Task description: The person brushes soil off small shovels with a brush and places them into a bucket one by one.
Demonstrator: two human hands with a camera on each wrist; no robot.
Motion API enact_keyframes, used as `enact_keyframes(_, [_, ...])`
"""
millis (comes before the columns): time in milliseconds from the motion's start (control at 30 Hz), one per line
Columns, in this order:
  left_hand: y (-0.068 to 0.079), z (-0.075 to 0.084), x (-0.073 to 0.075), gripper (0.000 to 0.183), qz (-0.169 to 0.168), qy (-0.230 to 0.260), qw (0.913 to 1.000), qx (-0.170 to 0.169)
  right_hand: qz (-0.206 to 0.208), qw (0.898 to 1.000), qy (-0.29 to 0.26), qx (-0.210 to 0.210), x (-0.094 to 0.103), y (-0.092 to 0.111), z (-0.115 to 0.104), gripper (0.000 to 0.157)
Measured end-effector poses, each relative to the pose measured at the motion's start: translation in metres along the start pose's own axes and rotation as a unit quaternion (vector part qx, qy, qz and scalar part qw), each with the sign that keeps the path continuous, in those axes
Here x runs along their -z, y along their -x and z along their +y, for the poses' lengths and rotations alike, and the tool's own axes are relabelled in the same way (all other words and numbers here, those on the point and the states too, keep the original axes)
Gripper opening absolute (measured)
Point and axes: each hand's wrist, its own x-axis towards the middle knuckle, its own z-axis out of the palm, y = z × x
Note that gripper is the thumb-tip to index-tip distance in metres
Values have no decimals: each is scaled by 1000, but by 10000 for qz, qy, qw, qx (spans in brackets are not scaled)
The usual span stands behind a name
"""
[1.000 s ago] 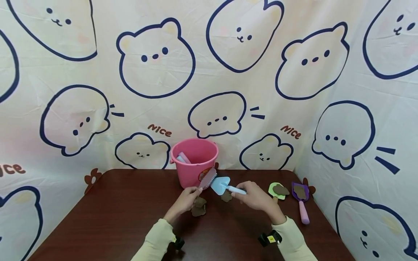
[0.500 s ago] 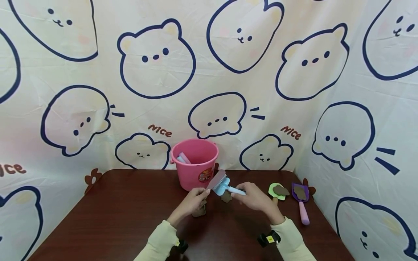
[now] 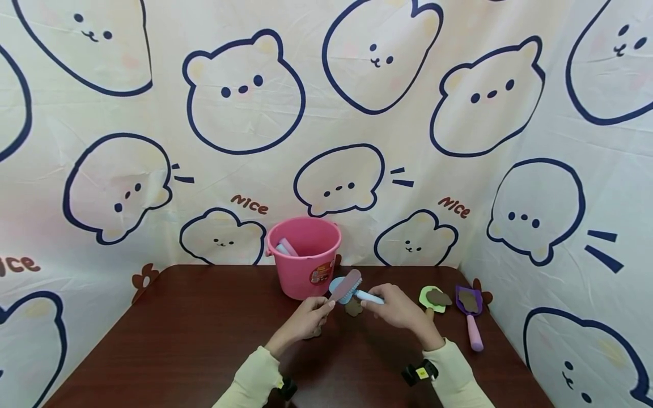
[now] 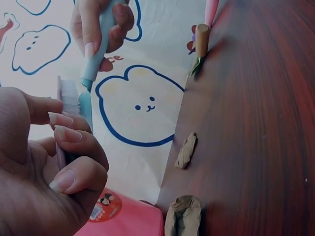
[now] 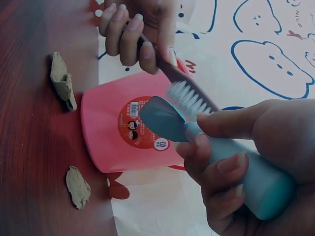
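My left hand grips a dull pink brush with white bristles. In my right hand is a light blue toy trowel, held by its thick handle. The bristles lie right at the trowel's blade, and in the head view the brush head overlaps it. Both tools are raised over the table in front of the pink bucket. Beneath them lies a flat brown clump. A second brown clump is mostly hidden under my left hand in the head view.
Light blue and pink handles stick up inside the bucket. To the right are a green scoop and a purple shovel with a pink handle, each bearing a brown piece. Printed cloth hangs behind the dark wooden table.
My left hand has moved right with the brush, whose head has swept from beside the trowel blade across it towards the handle. The right hand and trowel have stayed nearly still.
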Motion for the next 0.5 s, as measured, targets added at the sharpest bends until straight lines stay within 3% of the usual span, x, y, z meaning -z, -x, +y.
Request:
enact_keyframes(133, [0, -3, 2, 33, 52, -84, 9999, -24, 19, 10000, 22, -25, 1, 1, -1, 20])
enact_keyframes(333, [-3, -7, 6, 32, 235, -581, 9978, -235, -25, 10000, 42, 41, 3, 2, -2, 20])
enact_keyframes(500, [-4, -9, 11, 34, 252, -517, 9980, -277, -48, 10000, 16, 55, 4, 2, -2, 21])
